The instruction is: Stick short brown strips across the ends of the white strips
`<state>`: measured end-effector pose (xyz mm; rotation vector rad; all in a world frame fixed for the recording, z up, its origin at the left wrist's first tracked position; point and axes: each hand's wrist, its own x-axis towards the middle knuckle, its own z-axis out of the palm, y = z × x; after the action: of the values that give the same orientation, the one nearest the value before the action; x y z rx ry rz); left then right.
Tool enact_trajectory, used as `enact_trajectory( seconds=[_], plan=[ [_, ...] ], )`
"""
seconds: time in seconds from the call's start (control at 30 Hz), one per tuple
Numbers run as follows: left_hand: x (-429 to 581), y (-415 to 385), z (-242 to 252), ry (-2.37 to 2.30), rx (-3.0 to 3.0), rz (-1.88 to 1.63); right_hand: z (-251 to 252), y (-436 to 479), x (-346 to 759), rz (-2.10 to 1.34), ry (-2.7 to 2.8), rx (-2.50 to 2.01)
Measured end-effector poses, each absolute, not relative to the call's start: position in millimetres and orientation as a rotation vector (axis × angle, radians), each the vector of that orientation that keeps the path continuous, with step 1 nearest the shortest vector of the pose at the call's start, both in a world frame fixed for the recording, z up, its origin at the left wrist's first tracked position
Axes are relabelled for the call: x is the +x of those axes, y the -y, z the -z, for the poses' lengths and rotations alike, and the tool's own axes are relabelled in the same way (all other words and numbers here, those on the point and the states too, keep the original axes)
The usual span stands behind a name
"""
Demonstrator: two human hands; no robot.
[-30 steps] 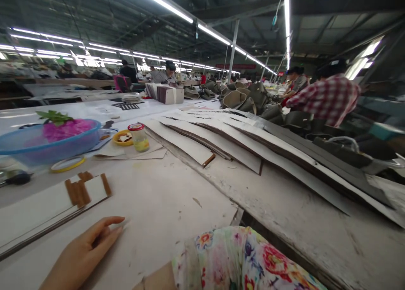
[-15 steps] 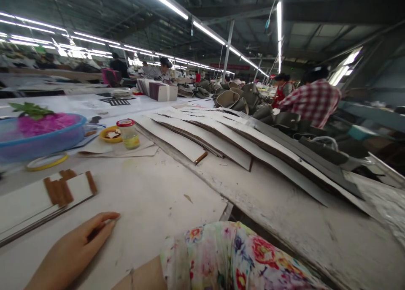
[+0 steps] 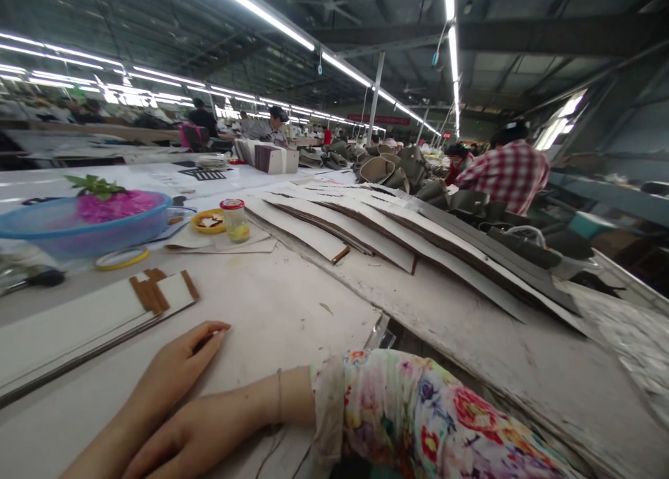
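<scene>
My left hand (image 3: pixel 191 357) rests on the pale tabletop, fingers stretched loosely to the right, with the thumb close to the forefinger. I see nothing held in it. Just beyond it lies a stack of long white strips (image 3: pixel 88 325) with brown ends. My right hand (image 3: pixel 193 434), below a floral sleeve (image 3: pixel 412 409), reaches leftward in front of my left wrist. Its fingers are apart and partly cut off by the lower picture edge, with no object visible in them.
A blue basin (image 3: pixel 47 228) holds something pink and leafy. Near it stand a yellow dish (image 3: pixel 201 229), a red-lidded jar (image 3: pixel 237 224) and a yellow tape roll (image 3: pixel 122 258). Long white panels (image 3: pixel 355 221) lie fanned across the table. A person in checked clothing (image 3: pixel 509 172) stands at right.
My right hand has come into view at the bottom, its sleeve farther up and right. The view has swung left, so the table things sit farther right. The left hand still rests beside the strips.
</scene>
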<state>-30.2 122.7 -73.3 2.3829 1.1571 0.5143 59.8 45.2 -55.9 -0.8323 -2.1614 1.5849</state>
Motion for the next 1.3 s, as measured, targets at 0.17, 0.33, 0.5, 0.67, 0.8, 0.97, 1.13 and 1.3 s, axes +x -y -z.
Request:
enact_trajectory(
  seconds=[0.17,0.33,0.5,0.67,0.8,0.97,1.13,1.3],
  plan=[
    [-31,-129,75,-1.191,2.388,-0.55,61,-36,103,-1.597,2.148,-0.768],
    [-31,-135,77,-1.203,2.416,-0.539,62,-17,135,-1.356,2.162,-0.918],
    [-34,-133,77,-1.187,2.409,-0.549,42,0,169,-0.995,2.288,-1.157],
    [-36,-130,77,-1.226,2.361,-0.53,9,11,263,-0.369,2.204,-1.669],
    [-34,-125,75,-1.258,2.344,-0.498,-14,18,370,0.089,1.823,-2.096],
    [-33,-122,75,-1.248,2.341,-0.519,-7,30,464,0.347,1.487,-2.516],
    [-33,-120,74,-1.248,2.311,-0.536,15,22,491,0.458,1.318,-2.773],
    [-32,-115,70,-1.235,2.279,-0.55,12,16,499,0.482,1.342,-2.871]
  ],
)
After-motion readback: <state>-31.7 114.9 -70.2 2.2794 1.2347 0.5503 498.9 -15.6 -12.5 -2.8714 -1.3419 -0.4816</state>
